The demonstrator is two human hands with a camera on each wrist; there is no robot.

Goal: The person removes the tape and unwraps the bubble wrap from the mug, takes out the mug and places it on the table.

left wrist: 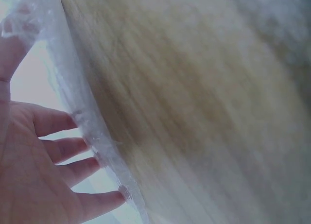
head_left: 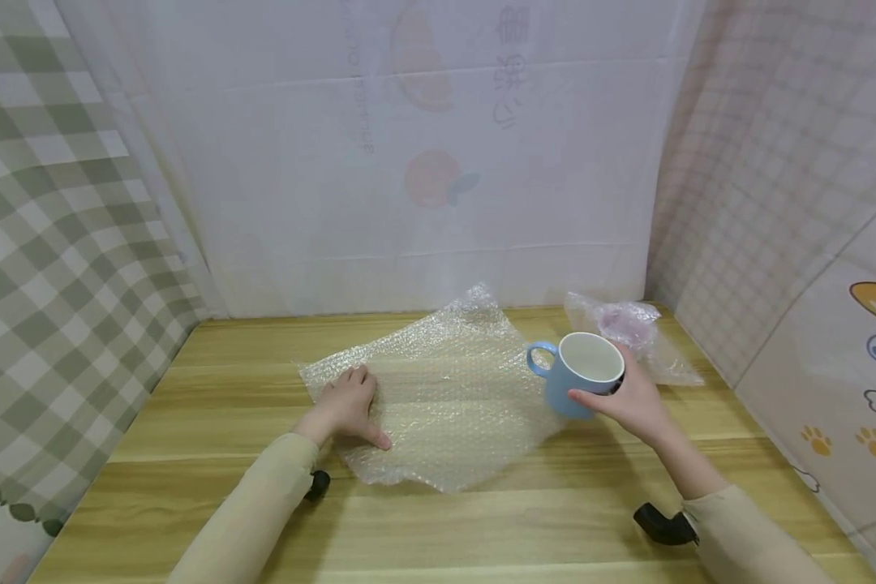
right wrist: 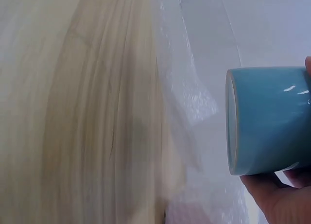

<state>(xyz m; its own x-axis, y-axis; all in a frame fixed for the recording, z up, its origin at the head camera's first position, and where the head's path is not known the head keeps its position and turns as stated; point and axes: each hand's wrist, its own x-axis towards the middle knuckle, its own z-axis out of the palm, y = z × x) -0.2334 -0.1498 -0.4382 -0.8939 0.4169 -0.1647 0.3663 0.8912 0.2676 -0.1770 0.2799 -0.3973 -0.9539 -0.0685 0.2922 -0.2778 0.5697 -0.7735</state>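
The light-blue mug (head_left: 565,393) is in the right grip (head_left: 631,401), thumb and fingers curled round its side, over the right-hand part of the tabletop (head_left: 526,535). The head view shows the white interior and the handle (head_left: 530,357), which points toward the left edge; the right wrist view instead shows the base (right wrist: 232,122), facing the tabletop and apart from it. The mug's long axis is close to upright, mouth up. The left grip (head_left: 346,405) is spread, fingers straight, touching the left part of the bubble wrap (head_left: 453,414), one corner of which points to the far edge. The left wrist view, blurred, shows fingertips against the film. The mug hides some right fingers in the head view and is cut off in the right wrist view. By the far right corner lies a plastic-wrapped pink item (head_left: 628,324), its form hard to make out.
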